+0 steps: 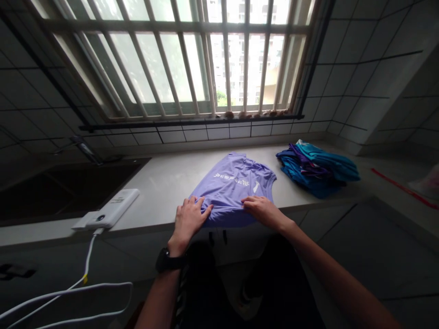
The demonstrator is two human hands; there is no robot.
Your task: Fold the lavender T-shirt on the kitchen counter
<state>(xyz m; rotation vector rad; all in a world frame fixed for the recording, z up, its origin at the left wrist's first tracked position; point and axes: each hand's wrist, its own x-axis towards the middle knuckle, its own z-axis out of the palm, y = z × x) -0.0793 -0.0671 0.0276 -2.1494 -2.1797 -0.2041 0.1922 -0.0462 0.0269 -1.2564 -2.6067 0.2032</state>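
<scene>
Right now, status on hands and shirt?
Left hand and right hand flat, open, on purple shirt's near hem. Shirt spread on counter. Folded pile lies apart, right.

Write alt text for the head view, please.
Both hands, left hand and right hand, press flat on a purple shirt spread on a pale counter under a barred window. Blue folded clothes lie to the right.

bare counter (171, 176) left of shirt (236, 180), folded pile (317, 167) right
</scene>
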